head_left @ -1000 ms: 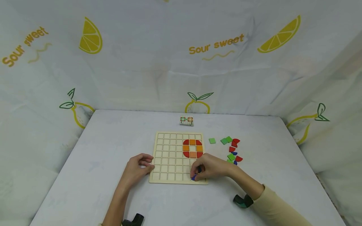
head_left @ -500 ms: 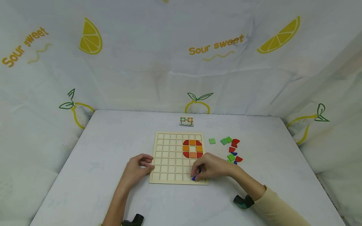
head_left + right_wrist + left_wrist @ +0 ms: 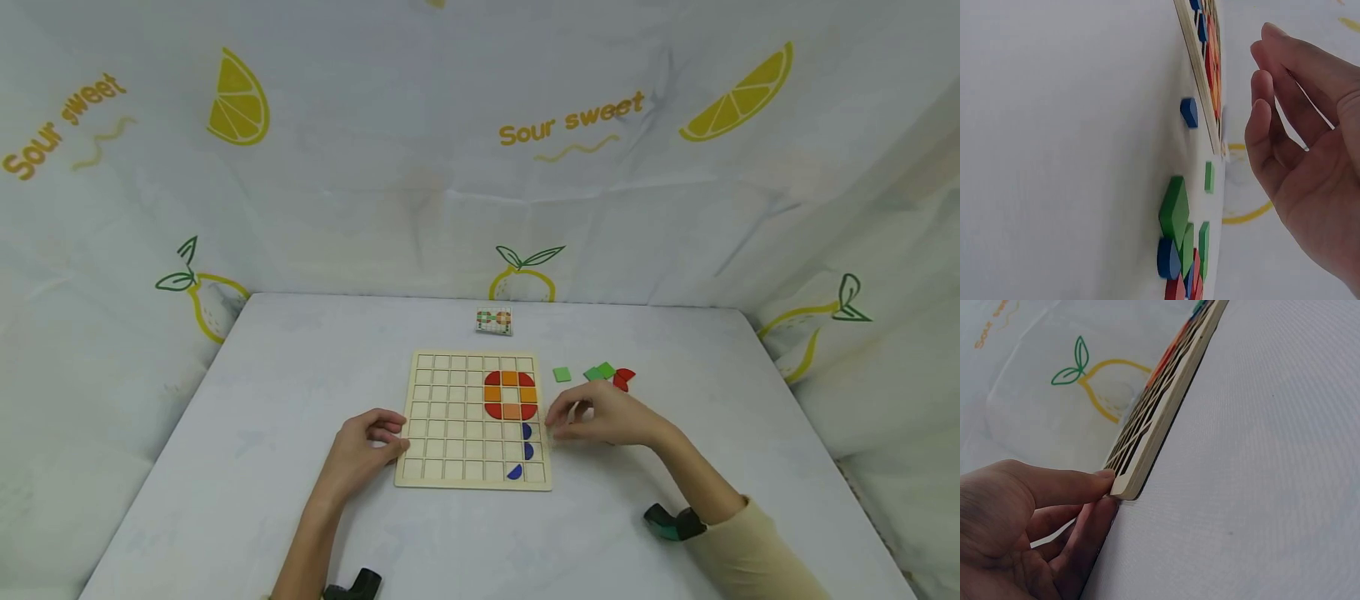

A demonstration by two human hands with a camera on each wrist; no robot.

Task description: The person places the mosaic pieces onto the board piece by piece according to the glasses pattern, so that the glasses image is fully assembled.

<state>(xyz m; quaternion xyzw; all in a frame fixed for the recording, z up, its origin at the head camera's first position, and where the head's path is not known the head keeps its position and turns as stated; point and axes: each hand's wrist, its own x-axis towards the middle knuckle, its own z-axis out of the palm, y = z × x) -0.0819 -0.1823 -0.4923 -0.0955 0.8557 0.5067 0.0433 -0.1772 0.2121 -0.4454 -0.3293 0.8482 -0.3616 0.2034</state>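
Observation:
A wooden grid board lies on the table. My left hand holds its left edge, thumb on top of the rim and fingers against the side in the left wrist view. My right hand hovers just off the board's right edge, fingers loosely bent and nothing between them. Three blue half-round pieces lie on the board: an upper one, a middle one and a tilted one in the bottom row. Above them, red corner pieces and orange squares form a ring.
Green squares and red pieces lie right of the board, partly hidden by my right hand. The right wrist view shows a loose blue piece beside the board. A small pattern card sits behind it.
My right hand has let go of the blue piece in the bottom row and moved right and away, off the board. My left hand has stayed in place.

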